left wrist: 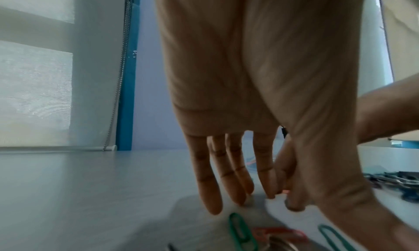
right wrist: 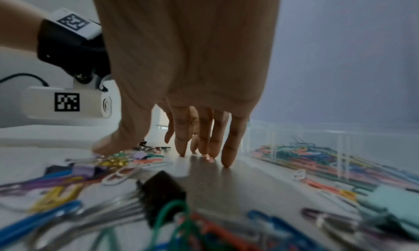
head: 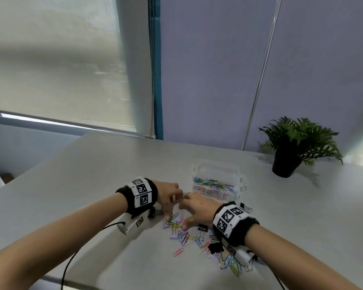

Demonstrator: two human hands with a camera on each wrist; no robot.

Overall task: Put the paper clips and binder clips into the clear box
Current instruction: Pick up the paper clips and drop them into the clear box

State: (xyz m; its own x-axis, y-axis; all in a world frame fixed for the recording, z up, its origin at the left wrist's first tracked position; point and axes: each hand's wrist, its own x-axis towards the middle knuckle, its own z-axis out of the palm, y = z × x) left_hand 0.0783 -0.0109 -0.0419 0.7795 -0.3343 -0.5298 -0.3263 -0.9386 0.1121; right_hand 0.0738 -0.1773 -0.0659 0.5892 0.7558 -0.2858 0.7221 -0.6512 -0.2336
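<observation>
Hands meet over the clips
Left hand (head: 169,195) and right hand (head: 194,210) touch fingertips above wire clips (head: 181,233); grips unclear; the box (head: 216,186) is clear plastic.

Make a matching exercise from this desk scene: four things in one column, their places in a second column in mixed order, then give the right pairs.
Things
1. clear box
2. potted plant
3. pink paper clip
4. roller blind

Places
A. lying alone on the table at the near left edge of the loose pile
B. hanging at the window, far left
C. far right on the table, by the wall
D. just beyond the right hand, already holding coloured clips

Pairs: 1-D, 2-C, 3-A, 4-B
</observation>
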